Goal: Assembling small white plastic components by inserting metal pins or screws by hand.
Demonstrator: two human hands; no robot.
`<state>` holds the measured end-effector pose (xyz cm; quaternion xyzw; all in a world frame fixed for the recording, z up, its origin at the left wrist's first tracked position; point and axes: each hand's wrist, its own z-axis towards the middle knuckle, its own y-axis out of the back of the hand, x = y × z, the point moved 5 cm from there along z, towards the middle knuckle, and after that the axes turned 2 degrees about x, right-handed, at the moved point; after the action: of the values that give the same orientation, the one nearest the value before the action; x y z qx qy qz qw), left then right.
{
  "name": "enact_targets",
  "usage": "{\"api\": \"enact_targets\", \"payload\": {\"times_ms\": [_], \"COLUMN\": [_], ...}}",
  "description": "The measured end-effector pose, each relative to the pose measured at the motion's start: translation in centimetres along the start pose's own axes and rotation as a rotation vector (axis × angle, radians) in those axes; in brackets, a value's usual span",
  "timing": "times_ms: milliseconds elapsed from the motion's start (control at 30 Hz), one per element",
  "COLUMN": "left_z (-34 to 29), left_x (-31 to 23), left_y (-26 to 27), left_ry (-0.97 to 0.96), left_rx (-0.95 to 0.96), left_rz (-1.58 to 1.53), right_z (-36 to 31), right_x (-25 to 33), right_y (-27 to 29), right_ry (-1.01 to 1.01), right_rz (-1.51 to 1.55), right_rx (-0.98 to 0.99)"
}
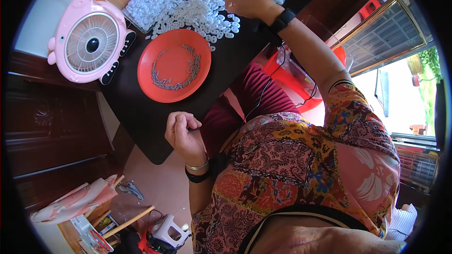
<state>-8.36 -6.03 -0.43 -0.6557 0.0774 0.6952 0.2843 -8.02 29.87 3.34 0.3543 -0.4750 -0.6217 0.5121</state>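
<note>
My right hand reaches to the near edge of a big heap of small white oval plastic pieces with holes. Its fingers are curled together, and whatever they pinch is hidden. Closer to my body, my left hand hovers by the near edge of the black table, thumb and fingers closed. What lies between those fingertips is too small to make out. Between the heap and my left hand stands a round red plate. Small grey metal pins lie in it in a ring, thickest on the right side.
A pink animal-shaped fan stands at the table's left edge. Loose white pieces spill onto the tabletop beyond the plate. A red tub sits to the right, past my knees, and a dark cable runs over my lap. Dark wooden cabinets line the left.
</note>
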Motion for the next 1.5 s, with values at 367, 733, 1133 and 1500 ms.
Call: {"api": "enact_targets", "payload": {"times_ms": [367,733,1133,1500], "left_z": [0.0,0.6,0.1,0.2], "left_x": [-0.1,0.8,1.3,0.9], "left_y": [-0.6,-2.5,-3.0,-1.3], "left_ry": [0.015,0.101,0.323,0.241], "left_rx": [0.041,0.266,0.317,0.308], "left_rz": [0.032,0.116,-0.292,-0.192], "right_z": [0.6,-6.6,-10.5,-9.3], "right_x": [-0.6,14.0,18.5,20.8], "right_y": [-2.9,6.5,4.2,5.3], "right_ry": [-0.04,0.305,0.485,0.575], "right_rz": [-0.21,0.926,0.995,0.795], "right_rx": [0.019,0.077,-0.013,0.02]}}
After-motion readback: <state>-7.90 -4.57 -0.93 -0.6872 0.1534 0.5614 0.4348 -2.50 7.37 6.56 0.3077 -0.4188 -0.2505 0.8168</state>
